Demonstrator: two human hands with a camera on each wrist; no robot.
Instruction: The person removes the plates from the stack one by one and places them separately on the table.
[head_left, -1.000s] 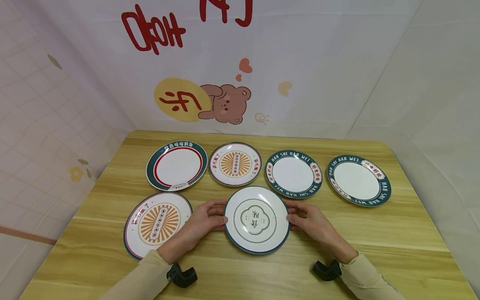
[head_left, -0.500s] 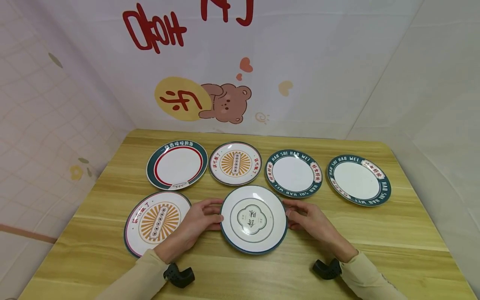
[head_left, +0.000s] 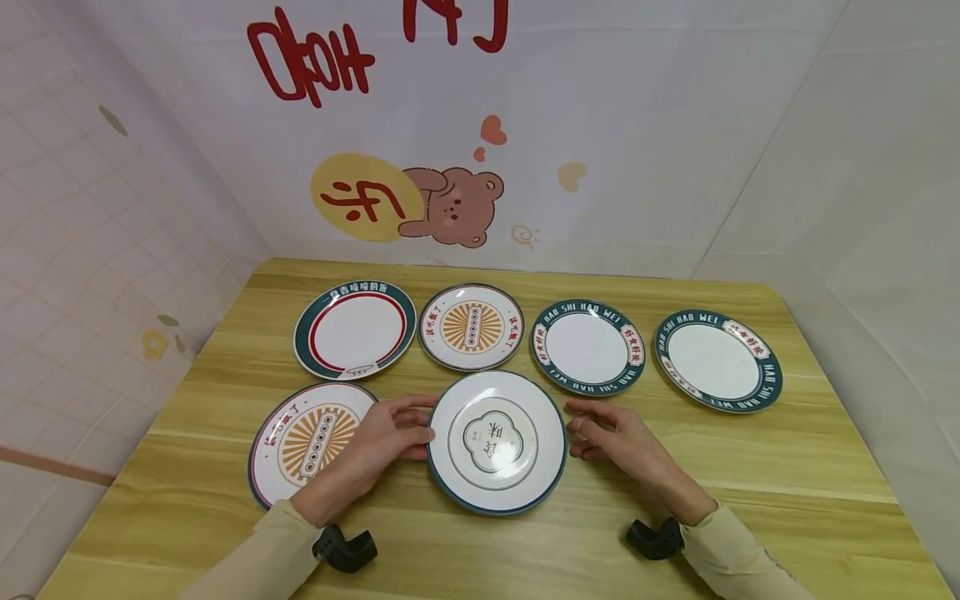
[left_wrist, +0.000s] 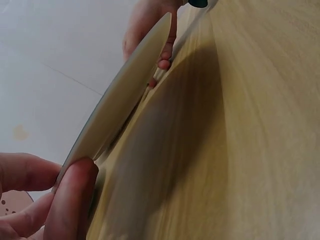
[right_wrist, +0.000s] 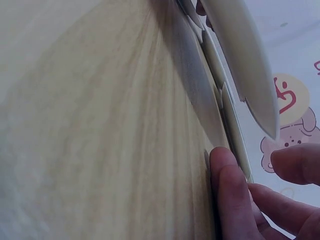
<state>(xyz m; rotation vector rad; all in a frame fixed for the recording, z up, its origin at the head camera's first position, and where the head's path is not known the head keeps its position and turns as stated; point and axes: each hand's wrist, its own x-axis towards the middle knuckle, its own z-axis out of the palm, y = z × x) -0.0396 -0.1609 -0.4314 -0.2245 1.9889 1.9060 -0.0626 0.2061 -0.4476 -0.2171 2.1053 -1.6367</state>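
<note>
A white plate (head_left: 497, 492) with a dark blue rim and a flower-shaped emblem is held above the table at the middle. My left hand (head_left: 384, 440) pinches its left edge, thumb on one face and fingers on the other, as the left wrist view shows. The plate's pale underside (left_wrist: 131, 75) faces the table there, with its shadow (left_wrist: 170, 130) below. My right hand (head_left: 621, 440) is beside the right edge, fingers loosely bent and holding nothing. In the right wrist view a gap separates its fingers (right_wrist: 295, 162) from the plate's edge (right_wrist: 255, 90).
Behind stand a green-and-red-ringed plate (head_left: 356, 333), an orange sunburst plate (head_left: 471, 327) and two green-rimmed plates (head_left: 585, 348) (head_left: 708, 358). Another sunburst plate (head_left: 318, 442) lies at left, partly under the left forearm. All lie on the wooden table (head_left: 750, 467), with a printed wall cloth (head_left: 615, 108) behind.
The plate has shifted left with my left hand and turned slightly. My right hand has let go of its right edge and stays about where it was.
</note>
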